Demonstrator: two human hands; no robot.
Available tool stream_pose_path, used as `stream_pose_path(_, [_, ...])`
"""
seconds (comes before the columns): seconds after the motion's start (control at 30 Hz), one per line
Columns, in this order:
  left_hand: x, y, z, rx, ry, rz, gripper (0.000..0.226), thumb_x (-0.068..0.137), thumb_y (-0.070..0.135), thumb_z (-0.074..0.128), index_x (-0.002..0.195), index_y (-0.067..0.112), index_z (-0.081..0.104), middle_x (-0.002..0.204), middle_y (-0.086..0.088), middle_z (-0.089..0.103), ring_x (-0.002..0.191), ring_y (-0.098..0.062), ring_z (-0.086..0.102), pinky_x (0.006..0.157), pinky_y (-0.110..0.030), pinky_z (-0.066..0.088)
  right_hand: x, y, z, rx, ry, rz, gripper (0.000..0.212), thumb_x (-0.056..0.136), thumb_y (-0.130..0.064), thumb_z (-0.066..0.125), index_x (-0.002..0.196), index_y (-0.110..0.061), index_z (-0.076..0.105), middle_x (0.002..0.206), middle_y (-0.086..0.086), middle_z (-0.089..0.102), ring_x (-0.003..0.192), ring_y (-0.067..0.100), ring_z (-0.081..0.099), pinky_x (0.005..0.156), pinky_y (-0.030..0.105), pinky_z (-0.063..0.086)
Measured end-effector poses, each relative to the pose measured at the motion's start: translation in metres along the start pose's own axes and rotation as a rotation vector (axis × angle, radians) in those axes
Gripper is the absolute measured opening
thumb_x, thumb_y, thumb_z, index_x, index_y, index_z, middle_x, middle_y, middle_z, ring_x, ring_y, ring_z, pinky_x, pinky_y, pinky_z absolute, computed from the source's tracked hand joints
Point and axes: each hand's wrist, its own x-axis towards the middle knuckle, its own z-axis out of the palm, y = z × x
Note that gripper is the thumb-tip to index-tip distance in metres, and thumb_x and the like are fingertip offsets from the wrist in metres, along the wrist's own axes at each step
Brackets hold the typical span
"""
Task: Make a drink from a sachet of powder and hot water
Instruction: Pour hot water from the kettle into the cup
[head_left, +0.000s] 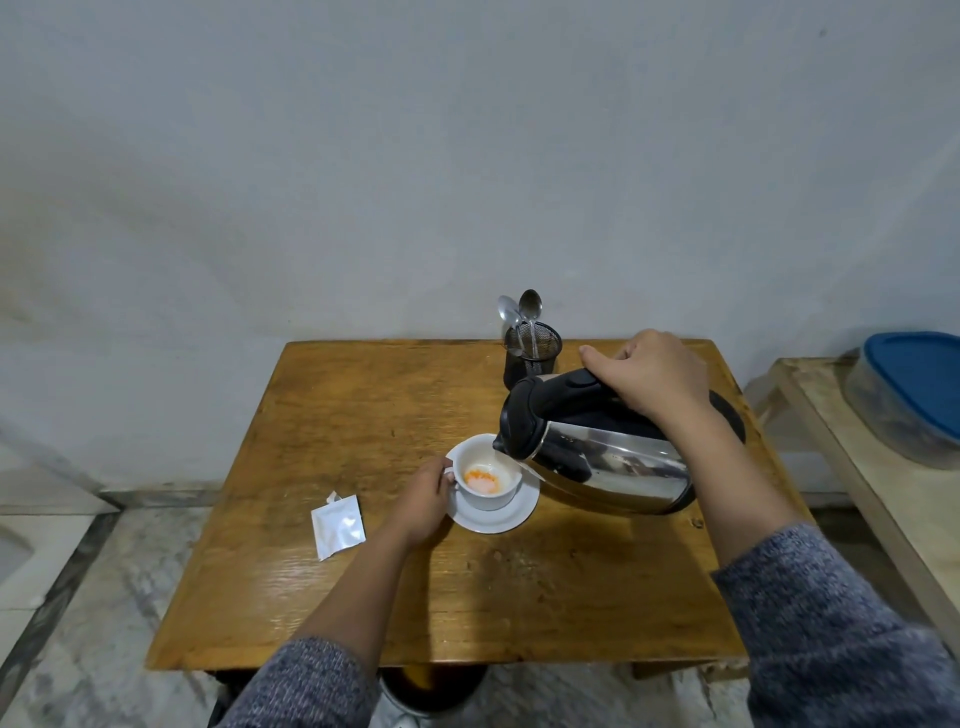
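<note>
A white cup (488, 496) stands on a white saucer (511, 519) near the middle of the wooden table (363, 405). Orange powder and some pale liquid lie in the cup's bottom. My left hand (423, 501) grips the cup's handle on its left side. My right hand (649, 376) holds the black handle of a steel kettle (613, 462), which is tilted with its black spout over the cup's right rim. A torn, silver-white sachet (337, 526) lies flat on the table to the left of the cup.
A black mesh holder (532, 358) with two spoons stands at the table's back edge behind the kettle. The kettle's black base (730, 415) lies under my right forearm. On a bench to the right sits a blue-lidded container (914, 395).
</note>
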Motion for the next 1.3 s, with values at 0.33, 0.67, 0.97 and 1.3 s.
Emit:
stream_pose_path(0.33, [0.0002,0.0021,-0.0025,0.000,-0.017,-0.009,0.024,0.097,0.021,0.038,0.114,0.015,0.053,0.114,-0.007,0.058,0.099,-0.017,0.053,0.082,-0.028,0.041,0.0014,-0.0038,0.0011,-0.082,-0.008,-0.045,0.060,0.083,-0.058,0.047,0.039,-0.019,0.034,0.038,-0.006,0.032,0.038,0.015,0.036,0.046,0.022,0.027])
stream_pose_path(0.67, [-0.0009,0.0043,-0.0017,-0.004,-0.026,-0.024,0.026,0.098,0.023,0.037,0.117,0.015,0.051,0.119,-0.009,0.057,0.100,-0.017,0.052,0.083,-0.029,0.041,0.0024,-0.0049,0.0012,-0.108,-0.008,-0.034,0.059,0.083,-0.059,0.046,0.043,-0.018,0.037,0.041,-0.004,0.035,0.041,0.015,0.038,0.046,0.023,0.028])
stream_pose_path(0.97, [0.0010,0.0062,-0.0013,0.033,-0.020,-0.041,0.027,0.098,0.022,0.037,0.118,0.013,0.052,0.122,-0.011,0.057,0.105,-0.020,0.054,0.087,-0.031,0.044,-0.0017,-0.0023,0.0037,-0.103,0.002,-0.058,0.059,0.085,-0.058,0.045,0.043,-0.017,0.039,0.041,-0.005,0.033,0.041,0.016,0.037,0.046,0.023,0.028])
stream_pose_path(1.3, [0.0012,0.0084,-0.0004,0.028,-0.014,-0.051,0.026,0.098,0.020,0.037,0.117,0.012,0.052,0.123,-0.012,0.056,0.106,-0.022,0.053,0.087,-0.032,0.043,-0.0017,0.0004,0.0046,-0.097,0.000,-0.062,0.060,0.085,-0.058,0.045,0.041,-0.018,0.039,0.040,-0.005,0.034,0.040,0.016,0.037,0.047,0.023,0.030])
